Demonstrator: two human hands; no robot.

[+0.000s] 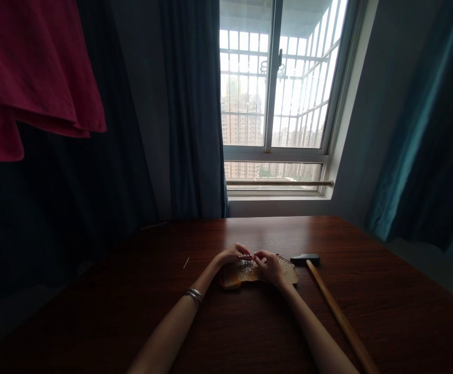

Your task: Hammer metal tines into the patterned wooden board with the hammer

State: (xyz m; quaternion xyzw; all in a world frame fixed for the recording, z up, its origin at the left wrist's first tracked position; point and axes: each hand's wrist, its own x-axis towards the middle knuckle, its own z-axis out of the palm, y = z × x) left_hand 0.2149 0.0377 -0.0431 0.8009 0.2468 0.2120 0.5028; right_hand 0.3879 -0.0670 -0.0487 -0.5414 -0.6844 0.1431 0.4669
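Note:
A light-brown board (245,272) with an uneven outline lies on the table, dotted with small dark marks and carrying rows of short, nail-like upright pieces. My left hand (234,254) rests over its far left part, fingers bent and closed beside a row of these pieces. Over the middle of the board, my right hand (270,266) is closed in a pinch, its fingertips close to those of the left. Whatever the fingers of either hand hold is too small to make out. Both hands partly cover the board.
Right of the board lies a hammer with a black head (306,258) and a long wooden handle (339,312). A thin white stick (186,263) lies on the dark wooden table (105,317) to the left. Behind are a barred window (245,104) and blue curtains (193,114); pink cloth (35,67) hangs upper left.

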